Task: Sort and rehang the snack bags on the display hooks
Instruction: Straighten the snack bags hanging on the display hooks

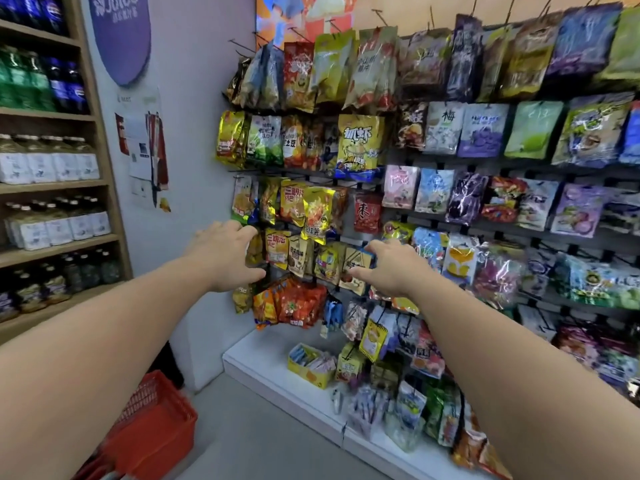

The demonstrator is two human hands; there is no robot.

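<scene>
Below, yellow box (305,373) of sachets (322,362), red basket (162,415), snack bags (360,143) above

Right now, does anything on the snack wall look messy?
Yes. The orange bags below the left hand hang tilted and bunched, and a yellow bag above slants across its neighbours. Several top hooks are bare.

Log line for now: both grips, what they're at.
phase: reach at display | left grip: open, spread, beside yellow foil bag | right grip: on beige snack bag, hold unclear | red plastic basket: floor, left
</scene>
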